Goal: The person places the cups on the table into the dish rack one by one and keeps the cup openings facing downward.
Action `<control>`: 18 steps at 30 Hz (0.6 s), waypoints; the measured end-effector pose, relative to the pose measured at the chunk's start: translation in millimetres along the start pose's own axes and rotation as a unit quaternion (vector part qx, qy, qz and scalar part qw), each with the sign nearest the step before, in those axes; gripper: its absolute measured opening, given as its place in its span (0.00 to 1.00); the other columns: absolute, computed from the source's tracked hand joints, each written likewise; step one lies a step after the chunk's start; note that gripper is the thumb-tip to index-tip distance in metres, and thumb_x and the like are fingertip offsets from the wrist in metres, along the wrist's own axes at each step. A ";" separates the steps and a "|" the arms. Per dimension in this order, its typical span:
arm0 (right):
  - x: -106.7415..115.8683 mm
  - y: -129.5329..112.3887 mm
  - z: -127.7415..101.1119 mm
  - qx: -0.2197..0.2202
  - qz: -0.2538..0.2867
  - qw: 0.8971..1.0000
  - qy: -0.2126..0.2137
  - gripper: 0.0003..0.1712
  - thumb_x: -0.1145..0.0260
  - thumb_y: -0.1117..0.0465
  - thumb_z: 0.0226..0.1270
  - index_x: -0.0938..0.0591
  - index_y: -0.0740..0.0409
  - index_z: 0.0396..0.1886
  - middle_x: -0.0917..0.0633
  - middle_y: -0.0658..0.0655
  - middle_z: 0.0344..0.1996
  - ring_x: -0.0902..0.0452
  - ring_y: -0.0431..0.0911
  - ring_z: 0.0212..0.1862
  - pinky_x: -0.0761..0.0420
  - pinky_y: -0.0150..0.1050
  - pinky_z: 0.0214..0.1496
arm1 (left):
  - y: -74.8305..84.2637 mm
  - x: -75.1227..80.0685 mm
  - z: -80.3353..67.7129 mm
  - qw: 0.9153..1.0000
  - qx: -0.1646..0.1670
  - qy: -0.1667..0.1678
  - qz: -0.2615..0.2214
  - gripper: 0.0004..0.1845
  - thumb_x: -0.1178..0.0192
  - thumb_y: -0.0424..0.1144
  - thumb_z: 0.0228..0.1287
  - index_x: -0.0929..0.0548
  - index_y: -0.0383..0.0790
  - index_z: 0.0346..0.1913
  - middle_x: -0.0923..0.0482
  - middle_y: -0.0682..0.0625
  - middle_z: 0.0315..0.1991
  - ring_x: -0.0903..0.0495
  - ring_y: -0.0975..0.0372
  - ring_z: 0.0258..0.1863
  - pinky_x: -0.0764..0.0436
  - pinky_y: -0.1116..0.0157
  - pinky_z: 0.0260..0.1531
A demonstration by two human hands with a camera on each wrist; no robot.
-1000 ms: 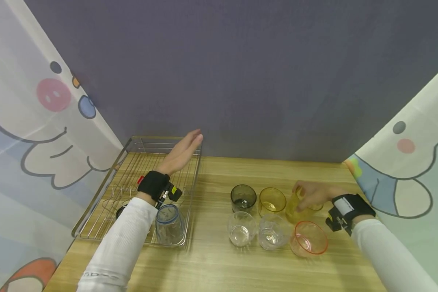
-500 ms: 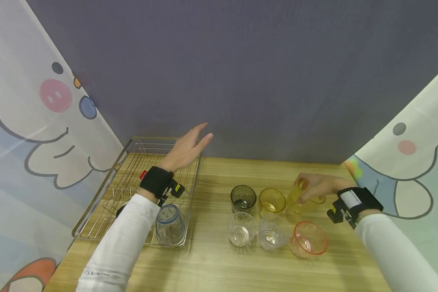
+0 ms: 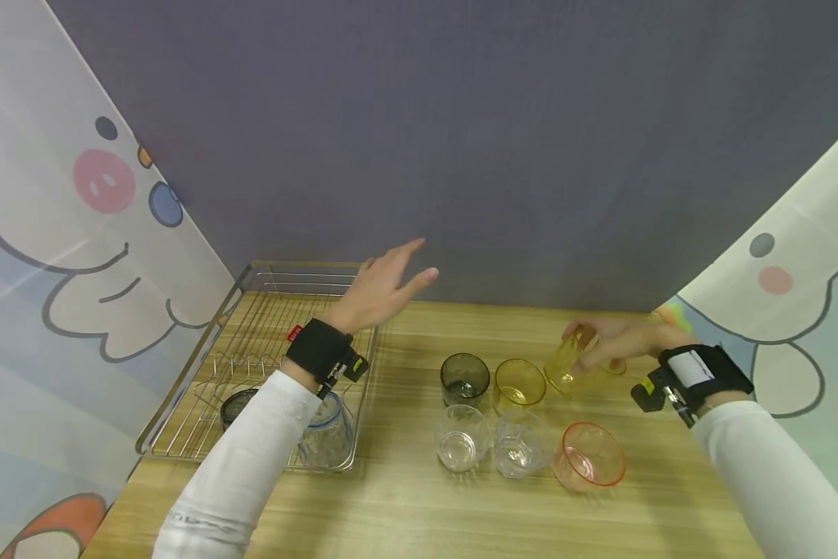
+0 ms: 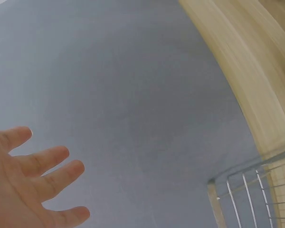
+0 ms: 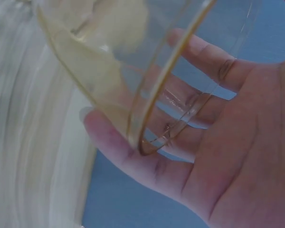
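Note:
My right hand (image 3: 610, 341) grips a clear yellow cup (image 3: 565, 361), lifted off the wooden table (image 3: 405, 497) and tilted, at the right rear of the cup group. In the right wrist view the yellow cup (image 5: 133, 76) lies across my right hand (image 5: 218, 142), its rim toward the palm. My left hand (image 3: 384, 287) hovers with straight, spread fingers above the far right corner of the wire rack (image 3: 181, 388) and holds nothing. The left wrist view shows my left hand (image 4: 33, 185) against the grey wall.
On the table stand a dark grey cup (image 3: 464, 378), a second yellow cup (image 3: 519, 384), two clear cups (image 3: 462, 439) and an orange-pink cup (image 3: 592, 458). The rack holds an upturned clear cup (image 3: 328, 435) and a dark cup (image 3: 235, 405). Cartoon curtains hang on both sides.
My right hand has lifted the yellow cup off the table and tilted it. My left hand has drifted right and slightly up above the rack's far corner, fingers spreading.

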State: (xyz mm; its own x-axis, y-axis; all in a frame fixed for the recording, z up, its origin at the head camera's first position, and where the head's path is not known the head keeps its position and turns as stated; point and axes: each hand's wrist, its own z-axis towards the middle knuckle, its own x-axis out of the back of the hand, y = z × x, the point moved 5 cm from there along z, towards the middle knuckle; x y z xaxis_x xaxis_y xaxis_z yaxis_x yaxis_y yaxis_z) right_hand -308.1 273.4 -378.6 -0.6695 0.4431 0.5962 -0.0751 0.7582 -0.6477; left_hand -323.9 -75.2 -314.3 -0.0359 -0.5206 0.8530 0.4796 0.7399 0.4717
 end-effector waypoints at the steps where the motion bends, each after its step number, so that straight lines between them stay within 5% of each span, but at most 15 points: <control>1: 1.0 -2.7 0.4 0.003 0.002 1.000 0.002 0.42 0.25 0.53 0.55 0.35 0.63 0.64 0.30 0.70 0.58 0.35 0.41 0.24 0.28 0.31 0.23 | 2.0 -1.0 1.0 1.000 -0.002 0.002 0.003 0.55 0.78 0.84 0.58 0.51 0.50 0.80 0.46 0.47 0.79 0.44 0.49 0.77 0.53 0.36 0.74; 9: 3.8 -28.4 10.9 0.023 0.004 1.000 0.001 0.42 0.26 0.51 0.57 0.35 0.60 0.66 0.30 0.65 0.60 0.32 0.42 0.26 0.26 0.34 0.26 | 18.9 -10.3 10.3 1.000 -0.015 0.013 0.024 0.56 0.80 0.85 0.55 0.51 0.52 0.80 0.44 0.47 0.78 0.43 0.51 0.77 0.53 0.37 0.74; 15: 2.2 -41.5 17.2 0.044 -0.019 0.999 0.018 0.41 0.27 0.48 0.59 0.33 0.56 0.67 0.29 0.65 0.64 0.23 0.48 0.50 0.20 0.40 0.41 | 32.9 -18.2 16.5 0.999 -0.028 0.013 0.032 0.57 0.80 0.86 0.53 0.51 0.52 0.80 0.43 0.48 0.78 0.42 0.51 0.77 0.53 0.36 0.74; 18: 1.5 -45.1 20.4 0.056 -0.019 0.998 0.030 0.39 0.28 0.47 0.60 0.32 0.53 0.66 0.28 0.65 0.64 0.24 0.50 0.52 0.19 0.41 0.41 | 37.0 -23.9 17.5 0.999 -0.029 0.006 0.034 0.56 0.79 0.85 0.55 0.51 0.53 0.80 0.43 0.48 0.78 0.42 0.51 0.76 0.53 0.36 0.74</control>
State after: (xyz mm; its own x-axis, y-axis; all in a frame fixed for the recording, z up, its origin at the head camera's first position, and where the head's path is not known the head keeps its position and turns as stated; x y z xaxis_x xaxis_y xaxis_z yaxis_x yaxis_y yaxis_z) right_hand -320.8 230.1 -358.2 -0.6188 0.4455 0.6470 -0.1845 0.7182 -0.6709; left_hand -320.6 -27.9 -313.3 0.0100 -0.4751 0.8799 0.5312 0.7480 0.3979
